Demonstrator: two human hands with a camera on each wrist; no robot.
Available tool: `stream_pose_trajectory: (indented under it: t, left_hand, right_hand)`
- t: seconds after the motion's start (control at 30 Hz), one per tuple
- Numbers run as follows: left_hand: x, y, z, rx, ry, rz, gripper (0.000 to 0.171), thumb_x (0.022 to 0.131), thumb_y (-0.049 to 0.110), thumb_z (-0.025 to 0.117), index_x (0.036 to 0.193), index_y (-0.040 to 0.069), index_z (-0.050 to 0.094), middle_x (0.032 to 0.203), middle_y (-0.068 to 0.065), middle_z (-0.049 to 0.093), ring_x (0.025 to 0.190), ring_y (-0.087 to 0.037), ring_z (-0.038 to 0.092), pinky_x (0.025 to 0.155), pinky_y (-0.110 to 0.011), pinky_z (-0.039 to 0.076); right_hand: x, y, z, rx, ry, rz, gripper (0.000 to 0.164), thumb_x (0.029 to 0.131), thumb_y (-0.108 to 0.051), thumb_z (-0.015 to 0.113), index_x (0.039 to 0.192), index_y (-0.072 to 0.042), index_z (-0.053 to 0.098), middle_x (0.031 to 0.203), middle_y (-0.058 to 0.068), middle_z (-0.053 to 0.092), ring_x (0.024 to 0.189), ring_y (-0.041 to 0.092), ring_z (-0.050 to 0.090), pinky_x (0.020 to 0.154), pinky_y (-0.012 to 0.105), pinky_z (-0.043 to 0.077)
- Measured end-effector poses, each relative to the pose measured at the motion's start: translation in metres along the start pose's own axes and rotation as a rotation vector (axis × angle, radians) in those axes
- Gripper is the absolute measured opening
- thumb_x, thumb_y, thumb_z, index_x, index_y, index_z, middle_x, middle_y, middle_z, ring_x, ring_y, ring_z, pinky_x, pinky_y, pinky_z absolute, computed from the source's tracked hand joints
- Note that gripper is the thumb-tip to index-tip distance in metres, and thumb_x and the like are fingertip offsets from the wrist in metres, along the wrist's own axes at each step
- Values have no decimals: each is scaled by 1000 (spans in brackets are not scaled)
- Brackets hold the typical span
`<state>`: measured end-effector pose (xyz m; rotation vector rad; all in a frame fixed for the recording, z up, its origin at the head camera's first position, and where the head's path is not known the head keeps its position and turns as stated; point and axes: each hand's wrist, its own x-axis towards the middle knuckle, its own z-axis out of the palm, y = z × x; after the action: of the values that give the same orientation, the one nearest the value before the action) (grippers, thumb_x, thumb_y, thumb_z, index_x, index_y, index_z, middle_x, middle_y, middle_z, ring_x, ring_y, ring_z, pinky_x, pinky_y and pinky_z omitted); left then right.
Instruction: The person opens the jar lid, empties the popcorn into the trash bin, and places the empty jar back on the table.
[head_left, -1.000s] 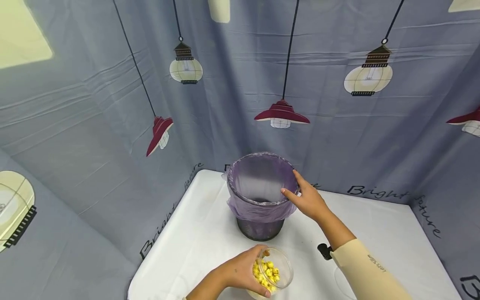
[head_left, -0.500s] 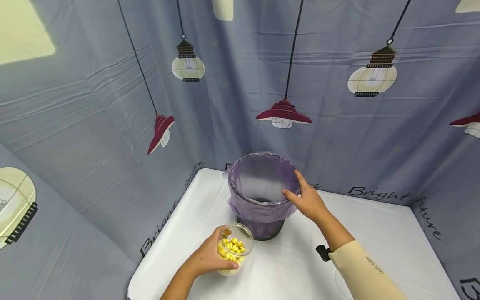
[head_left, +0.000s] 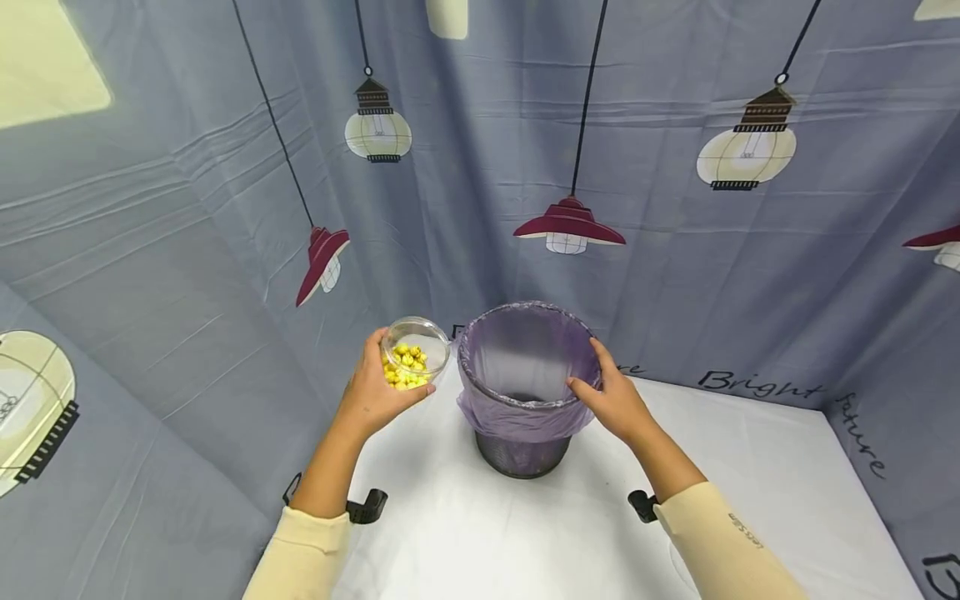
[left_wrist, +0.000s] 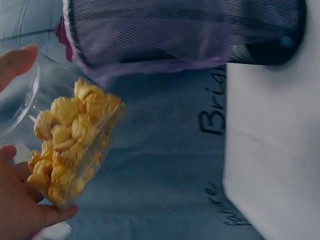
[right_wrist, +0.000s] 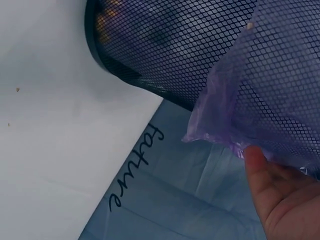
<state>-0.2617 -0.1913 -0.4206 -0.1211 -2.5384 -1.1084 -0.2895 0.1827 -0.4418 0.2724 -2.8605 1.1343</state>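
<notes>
My left hand (head_left: 369,393) grips a clear jar (head_left: 431,343) around its side, just left of the trash can's rim. Yellow popcorn (head_left: 405,367) fills its lower part, and the open mouth tilts toward the camera. The left wrist view shows the popcorn (left_wrist: 75,130) resting against the jar's base and side. A black mesh trash can (head_left: 522,460) stands upright on the table, lined with a purple plastic bag (head_left: 517,423) folded over the rim. My right hand (head_left: 624,402) holds its right rim through the bag. The can's bottom is mostly hidden in the head view.
The can stands on a white-covered table (head_left: 480,533). Grey-blue curtain (head_left: 450,208) with printed lamps hangs close behind and left. A clear round lid-like outline (head_left: 678,567) lies partly under the right sleeve. Small crumbs (right_wrist: 18,90) dot the table in the right wrist view.
My left hand has lifted the popcorn jar from low in front of the trash can, up and leftward to beside its rim. The right hand stays on the rim.
</notes>
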Motion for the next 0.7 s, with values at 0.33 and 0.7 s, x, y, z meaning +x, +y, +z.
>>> stream_pose_trajectory:
  t: [0.33,0.7]
  left_hand:
    - [45,50,8,250,40,333,109,54,55,77,140,14,24,136,-7,39,122,-26,40,96,-47,37]
    - [58,74,32,685,-22,582,106,57,56,76,140,16,23,137,-7,36,126,-29,34,98,-59,27]
  right_hand:
    - [1,3,6,34,-7,52,79,83,-59,48,143,-40,0,144,20,28,123,46,36,88,65,34]
    - [-1,3,5,34,18,42,78,83,-59,48,144,-38,3,142,21,30,121,45,38,88,64,35]
